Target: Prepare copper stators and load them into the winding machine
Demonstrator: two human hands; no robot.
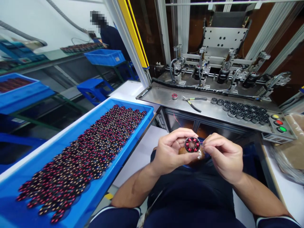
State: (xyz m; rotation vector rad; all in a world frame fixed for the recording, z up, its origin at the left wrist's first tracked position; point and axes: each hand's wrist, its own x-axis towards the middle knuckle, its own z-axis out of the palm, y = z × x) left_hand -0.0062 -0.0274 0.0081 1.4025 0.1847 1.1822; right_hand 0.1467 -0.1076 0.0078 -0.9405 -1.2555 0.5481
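Note:
My left hand [169, 150] is closed around a motor stator [192, 144], a round black ring with red wire coils, its face turned up toward me. Close by on the right, my right hand [223, 154] pinches at the stator's edge, where a thin wire [201, 144] seems to run between thumb and forefinger. The stator hangs above my lap, in front of the machine's steel shelf [159, 95]. On that shelf lie one red-wound stator [174, 96] and a pair of cutting pliers [193, 103] with dark and yellowish handles.
A blue tray [133, 161] full of red-and-black stators fills the left. Several black cores [249, 110] line the shelf's right, beside a button box [279, 123]. Behind stands a winding machine [223, 72]. A person [111, 39] works at the far left bench near another blue bin [104, 57].

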